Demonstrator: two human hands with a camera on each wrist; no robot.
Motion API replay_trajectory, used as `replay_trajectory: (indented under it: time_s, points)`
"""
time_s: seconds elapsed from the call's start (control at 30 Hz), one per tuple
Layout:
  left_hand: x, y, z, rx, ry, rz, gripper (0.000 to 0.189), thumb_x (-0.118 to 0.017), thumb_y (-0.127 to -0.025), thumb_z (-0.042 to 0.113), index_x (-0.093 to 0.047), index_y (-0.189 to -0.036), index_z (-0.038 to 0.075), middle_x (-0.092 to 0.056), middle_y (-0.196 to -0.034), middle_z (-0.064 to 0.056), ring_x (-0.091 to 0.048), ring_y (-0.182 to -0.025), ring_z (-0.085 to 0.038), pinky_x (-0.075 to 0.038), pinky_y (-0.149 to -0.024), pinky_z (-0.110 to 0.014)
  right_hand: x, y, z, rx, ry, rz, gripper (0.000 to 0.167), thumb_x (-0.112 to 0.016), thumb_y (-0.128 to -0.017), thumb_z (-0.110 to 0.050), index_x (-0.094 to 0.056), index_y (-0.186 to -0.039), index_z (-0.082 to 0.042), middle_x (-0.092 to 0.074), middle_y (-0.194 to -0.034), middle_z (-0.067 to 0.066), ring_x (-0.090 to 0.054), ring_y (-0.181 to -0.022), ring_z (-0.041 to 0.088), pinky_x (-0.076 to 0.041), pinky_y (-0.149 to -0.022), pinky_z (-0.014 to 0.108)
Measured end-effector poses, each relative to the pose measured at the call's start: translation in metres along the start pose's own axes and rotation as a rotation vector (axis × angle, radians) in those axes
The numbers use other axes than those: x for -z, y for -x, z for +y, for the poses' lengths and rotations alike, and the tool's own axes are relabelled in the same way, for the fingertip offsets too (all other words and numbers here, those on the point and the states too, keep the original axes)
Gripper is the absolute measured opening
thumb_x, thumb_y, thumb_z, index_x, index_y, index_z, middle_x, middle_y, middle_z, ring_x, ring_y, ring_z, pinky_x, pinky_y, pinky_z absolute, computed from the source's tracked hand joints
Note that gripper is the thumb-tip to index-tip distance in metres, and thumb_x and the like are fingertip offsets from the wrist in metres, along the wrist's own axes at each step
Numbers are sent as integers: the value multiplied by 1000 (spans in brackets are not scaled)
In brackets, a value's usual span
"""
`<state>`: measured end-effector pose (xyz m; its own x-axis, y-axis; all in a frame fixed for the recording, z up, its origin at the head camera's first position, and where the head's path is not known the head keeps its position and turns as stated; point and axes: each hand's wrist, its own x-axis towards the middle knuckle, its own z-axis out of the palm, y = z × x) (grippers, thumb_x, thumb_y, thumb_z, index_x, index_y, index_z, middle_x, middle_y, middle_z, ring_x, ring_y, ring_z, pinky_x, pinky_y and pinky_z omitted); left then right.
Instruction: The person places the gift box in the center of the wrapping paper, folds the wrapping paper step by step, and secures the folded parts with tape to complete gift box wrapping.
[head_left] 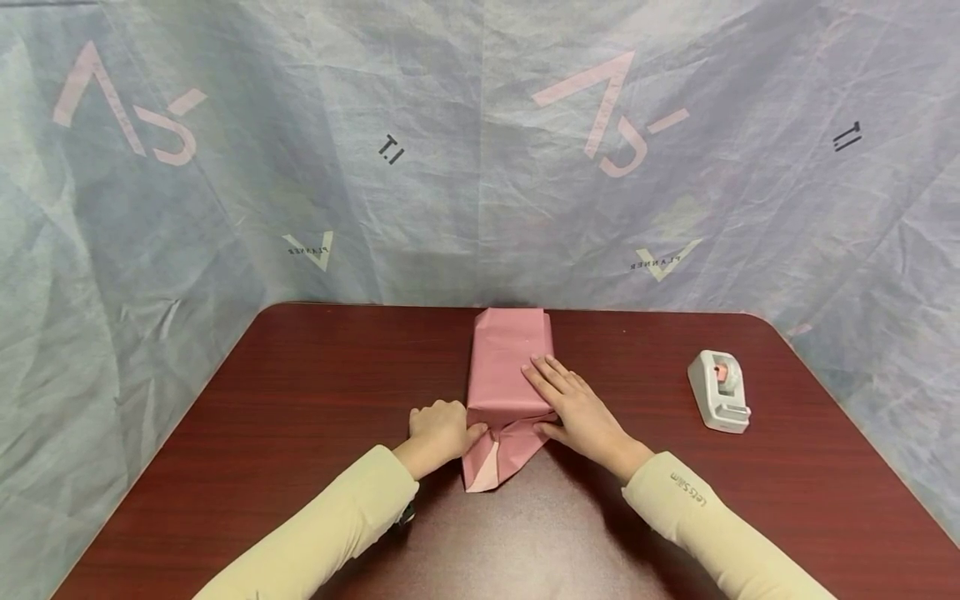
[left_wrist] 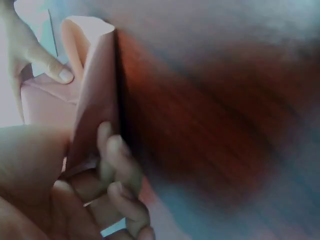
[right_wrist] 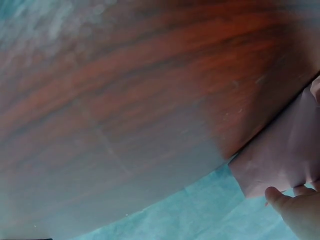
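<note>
A box-shaped parcel in pink wrapping paper point(head_left: 508, 362) lies near the far middle of the table. At its near end the paper sticks out as a folded flap point(head_left: 487, 475) with a paler inside. My left hand point(head_left: 438, 433) is at the near left corner, fingers curled and thumb on the flap, pinching the paper. In the left wrist view those curled fingers point(left_wrist: 122, 162) lie against the paper flap point(left_wrist: 97, 85). My right hand point(head_left: 581, 412) rests on the parcel's right side with straight fingers, its thumb by the near fold. Part of the flap point(right_wrist: 280, 145) shows in the right wrist view.
A white tape dispenser point(head_left: 722, 392) stands on the right of the dark red-brown table point(head_left: 337, 375). A grey printed curtain point(head_left: 450, 150) hangs behind the table and along both sides.
</note>
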<state>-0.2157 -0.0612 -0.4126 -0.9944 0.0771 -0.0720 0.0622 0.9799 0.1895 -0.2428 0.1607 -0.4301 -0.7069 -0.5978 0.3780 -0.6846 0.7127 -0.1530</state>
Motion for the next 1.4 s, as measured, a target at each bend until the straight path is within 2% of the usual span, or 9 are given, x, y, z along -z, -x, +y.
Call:
replay_trajectory:
  time_s: [0.17,0.33,0.47,0.6,0.77,1.07,1.2,1.33,1.4]
  points:
    - [-2,-2,-1,5,33,-41,38,-66,-75,47,-65,-77,9,-68,-85,-14,-64,-77,-30,-46,-67,-45,-2,0,1,1,2,5,85,-78,-70,-26,-34,-141,-11,-32,-147,11,-26,-137,31,-31,-102,55]
    - [-4,-2,1,30,114,-54,30,-62,-76,37,-57,-60,12,-61,-57,-5,-57,-55,-20,-43,-48,-37,-3,-1,1,-2,12,3,85,-78,-70,-26,-35,-141,-11,-32,-147,11,-26,-137,31,-32,-101,55]
    - [-1,0,2,36,172,-109,36,-59,-81,37,-55,-55,14,-55,-42,2,-53,-48,-15,-40,-45,-33,-3,-1,0,-4,15,1,84,-78,-70,-26,-35,-141,-11,-32,-147,12,-26,-137,31,-33,-101,55]
    - [2,1,1,15,239,-156,38,-58,-83,40,-56,-55,14,-58,-45,3,-54,-50,-13,-39,-46,-31,-2,0,0,-5,21,1,85,-78,-70,-27,-35,-141,-11,-32,-147,12,-27,-136,32,-33,-100,55]
    - [4,1,0,8,321,-177,30,-58,-79,32,-56,-55,14,-60,-48,4,-56,-49,-12,-38,-45,-27,-3,0,0,-2,28,7,85,-78,-69,-27,-35,-141,-11,-33,-147,12,-27,-136,31,-34,-100,55]
    - [2,4,4,-25,361,-191,33,-51,-86,28,-58,-56,14,-61,-47,3,-59,-46,-12,-39,-44,-27,-3,0,0,-5,41,0,86,-78,-69,-26,-34,-142,-13,-33,-147,11,-27,-136,30,-34,-100,55]
    - [-2,3,4,-50,479,-199,38,-51,-89,27,-60,-56,11,-62,-49,0,-57,-43,-10,-42,-43,-25,-3,-1,-1,-10,36,-1,86,-78,-69,-25,-34,-142,-12,-33,-147,11,-27,-136,31,-34,-100,55]
    - [-3,4,7,-41,619,-262,41,-50,-91,30,-63,-58,8,-59,-49,2,-52,-43,-6,-44,-43,-23,-2,0,-2,-5,33,6,86,-79,-69,-25,-34,-142,-12,-33,-146,12,-28,-136,31,-34,-100,56]
    - [-2,5,10,-60,630,-272,43,-50,-91,33,-64,-58,8,-58,-50,2,-49,-44,-5,-42,-44,-22,-2,0,-1,-3,37,6,86,-78,-69,-25,-34,-142,-12,-33,-146,12,-28,-136,32,-34,-100,56]
